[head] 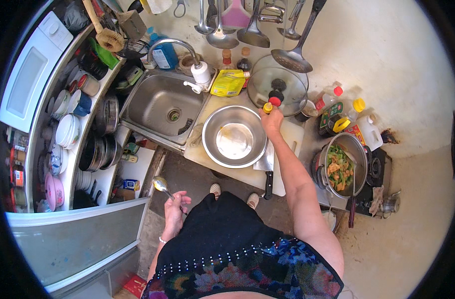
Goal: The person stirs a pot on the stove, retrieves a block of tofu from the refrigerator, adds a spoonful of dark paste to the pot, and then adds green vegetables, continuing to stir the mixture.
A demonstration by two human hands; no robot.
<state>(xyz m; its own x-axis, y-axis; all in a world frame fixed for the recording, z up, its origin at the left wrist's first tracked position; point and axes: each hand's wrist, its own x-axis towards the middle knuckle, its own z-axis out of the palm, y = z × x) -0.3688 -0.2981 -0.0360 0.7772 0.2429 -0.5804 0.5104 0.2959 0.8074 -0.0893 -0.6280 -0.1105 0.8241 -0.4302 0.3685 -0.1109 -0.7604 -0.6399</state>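
My left hand [176, 209] grips the handle of a metal spoon [160, 184], whose bowl has a yellowish coating and points up and left above the floor. My right hand [273, 121] reaches over the worktop with its fingers closed around a small container with a yellow cap [267, 107]. Most of that container is hidden by the hand. Just beyond it shows a red cap [275, 101], in front of a glass pot lid [294, 89]. Left of my right hand is a stainless steel bowl [206, 140] on a pale cutting board [205, 159], with yellowish residue inside.
A kitchen knife [266, 164] lies right of the bowl, handle toward me. On the stove at right, a pot [363, 160] holds green vegetables and browned pieces, with a ladle [353, 187] in it. At left are a sink [156, 108] and dish shelves [104, 88]. Utensils [254, 37] hang above.
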